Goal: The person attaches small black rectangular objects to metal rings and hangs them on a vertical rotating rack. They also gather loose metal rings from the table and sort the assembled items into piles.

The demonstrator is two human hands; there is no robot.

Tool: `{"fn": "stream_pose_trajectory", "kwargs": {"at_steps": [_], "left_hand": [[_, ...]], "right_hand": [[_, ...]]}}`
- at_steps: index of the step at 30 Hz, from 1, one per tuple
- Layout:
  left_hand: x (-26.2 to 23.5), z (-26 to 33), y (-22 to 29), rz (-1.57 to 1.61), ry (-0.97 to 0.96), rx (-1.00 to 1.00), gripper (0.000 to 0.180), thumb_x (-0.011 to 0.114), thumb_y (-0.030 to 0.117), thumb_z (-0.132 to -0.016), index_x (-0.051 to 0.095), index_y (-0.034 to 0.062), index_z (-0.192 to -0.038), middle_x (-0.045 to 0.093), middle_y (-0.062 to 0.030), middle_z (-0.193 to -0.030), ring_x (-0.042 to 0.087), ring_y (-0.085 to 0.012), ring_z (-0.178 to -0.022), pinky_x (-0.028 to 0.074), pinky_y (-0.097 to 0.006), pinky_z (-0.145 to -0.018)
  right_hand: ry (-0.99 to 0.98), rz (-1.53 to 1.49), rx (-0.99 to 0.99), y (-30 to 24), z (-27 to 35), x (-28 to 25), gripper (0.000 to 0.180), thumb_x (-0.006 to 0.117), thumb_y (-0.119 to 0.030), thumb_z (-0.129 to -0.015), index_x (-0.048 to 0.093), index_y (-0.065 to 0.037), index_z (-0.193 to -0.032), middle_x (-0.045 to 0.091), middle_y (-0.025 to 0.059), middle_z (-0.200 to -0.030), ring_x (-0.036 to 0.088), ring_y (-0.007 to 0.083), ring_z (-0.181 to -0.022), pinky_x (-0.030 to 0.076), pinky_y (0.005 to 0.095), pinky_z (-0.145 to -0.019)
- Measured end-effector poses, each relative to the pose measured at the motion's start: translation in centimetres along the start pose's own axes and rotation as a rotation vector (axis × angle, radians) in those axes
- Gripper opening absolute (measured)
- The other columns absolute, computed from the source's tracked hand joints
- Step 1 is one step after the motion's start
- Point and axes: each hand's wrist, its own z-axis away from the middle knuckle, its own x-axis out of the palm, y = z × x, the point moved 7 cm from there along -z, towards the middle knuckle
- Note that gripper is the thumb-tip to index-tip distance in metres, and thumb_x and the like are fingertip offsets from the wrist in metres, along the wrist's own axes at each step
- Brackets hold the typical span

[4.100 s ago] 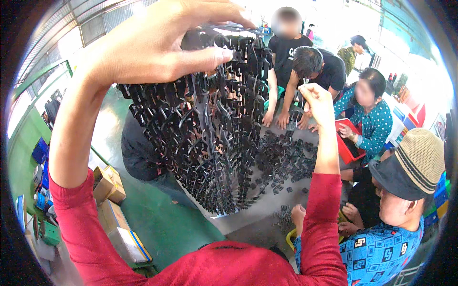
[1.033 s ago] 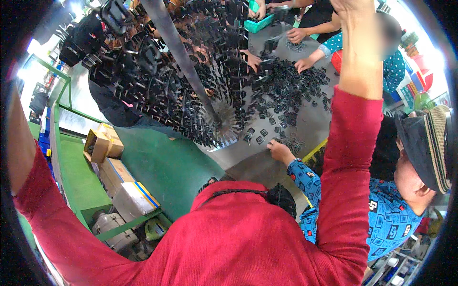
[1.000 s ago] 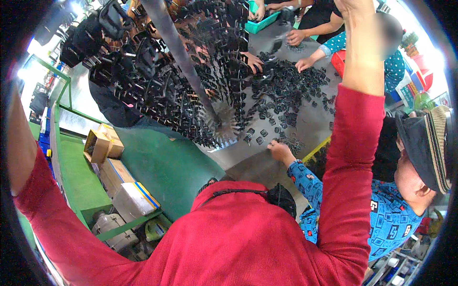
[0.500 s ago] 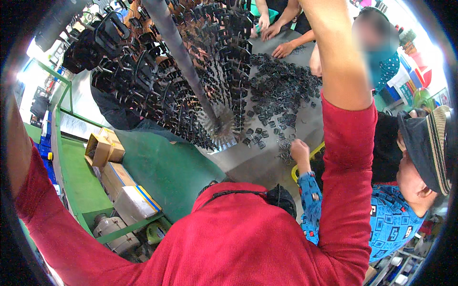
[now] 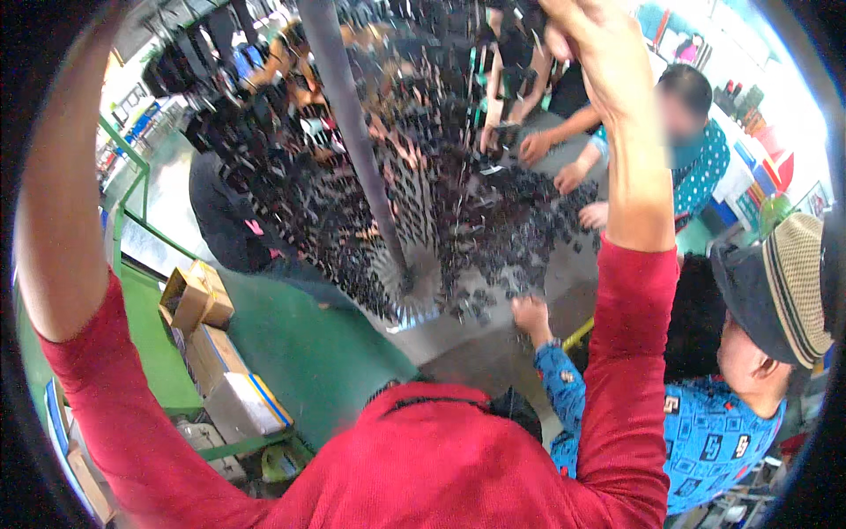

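Both my arms, in red sleeves, are raised. The left forearm point(image 5: 66, 194) runs up past the top left edge, so my left hand is out of sight. My right hand point(image 5: 592, 26) is at the top edge beside a tall rack, its visible fingers curled in; the edge cuts off part of them, and what they hold, if anything, cannot be made out. Tiers of small black square-looking pieces point(image 5: 291, 159) hang on the rack, blurred now, around an upright grey pole point(image 5: 352, 115). Below my right hand, more black pieces point(image 5: 520, 207) lie heaped on a grey table point(image 5: 577, 273).
A person in a blue patterned shirt point(image 5: 718, 441) and a hat works close on my right, a hand point(image 5: 531, 319) at the table's near edge. Other people's hands point(image 5: 573, 176) are beyond the heap. Cardboard boxes point(image 5: 189, 295) stand at left near a green frame point(image 5: 132, 189).
My right hand has come into view at the top. The left forearm shows more fully. The hanging pieces have gone from fairly sharp to streaked, and the neighbour's hand has shifted left and nearer.
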Motion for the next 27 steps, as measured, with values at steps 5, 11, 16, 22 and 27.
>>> {"fn": "stream_pose_trajectory", "kwargs": {"at_steps": [5, 11, 16, 22, 27], "left_hand": [[-1.5, -0.6, -2.6, 0.323, -0.261, -0.369, 0.043, 0.043, -0.008, -0.075, 0.057, -0.0015, -0.115, 0.062, -0.0172, -0.108, 0.061, -0.0180, -0.078, 0.050, -0.026, -0.065], [1.4, -1.4, -5.1, 0.088, -0.090, 0.041, 0.047, 0.045, -0.003, -0.072, 0.055, -0.0041, -0.118, 0.060, -0.0220, -0.112, 0.063, -0.0235, -0.087, 0.052, -0.032, -0.078], [-2.6, -1.3, -2.7, 0.131, -0.211, -0.158, 0.047, 0.045, -0.005, -0.069, 0.057, -0.0063, -0.115, 0.063, -0.0227, -0.104, 0.063, -0.0280, -0.090, 0.052, -0.035, -0.081], [-2.5, -0.2, -3.3, 0.136, -0.146, -0.165, 0.048, 0.044, -0.008, -0.069, 0.058, -0.0032, -0.116, 0.064, -0.0206, -0.102, 0.064, -0.0285, -0.088, 0.052, -0.033, -0.081], [-2.9, 1.0, -3.7, 0.270, -0.166, -0.174, 0.044, 0.047, -0.007, -0.074, 0.057, -0.0024, -0.117, 0.062, -0.0200, -0.109, 0.063, -0.0281, -0.094, 0.051, -0.033, -0.084]], "right_hand": [[-0.057, 0.346, 0.078, 3.8, -2.4, -3.8, 0.028, 0.061, -0.029, -0.085, 0.065, -0.003, -0.094, 0.060, 0.0017, -0.069, 0.052, 0.0071, -0.050, 0.041, 0.0225, -0.049], [0.242, 0.511, -0.059, -0.3, -2.3, -2.3, 0.030, 0.065, -0.032, -0.082, 0.065, -0.008, -0.100, 0.066, 0.0058, -0.079, 0.057, 0.0099, -0.057, 0.045, 0.0242, -0.057], [0.256, 0.596, -0.425, -9.5, -0.8, 5.5, 0.017, 0.068, -0.018, -0.081, 0.069, -0.008, -0.095, 0.065, 0.0017, -0.075, 0.048, 0.0034, -0.052, 0.037, 0.0189, -0.049], [0.044, -0.083, 0.013, -5.5, -1.6, 5.6, 0.016, 0.067, -0.015, -0.083, 0.069, -0.003, -0.093, 0.060, 0.0001, -0.064, 0.047, 0.0041, -0.048, 0.036, 0.0188, -0.044], [0.022, -0.041, 0.113, -1.7, -1.1, 2.0, 0.017, 0.068, -0.016, -0.082, 0.068, -0.004, -0.094, 0.062, 0.0012, -0.071, 0.046, 0.0050, -0.048, 0.038, 0.0206, -0.046]]}}
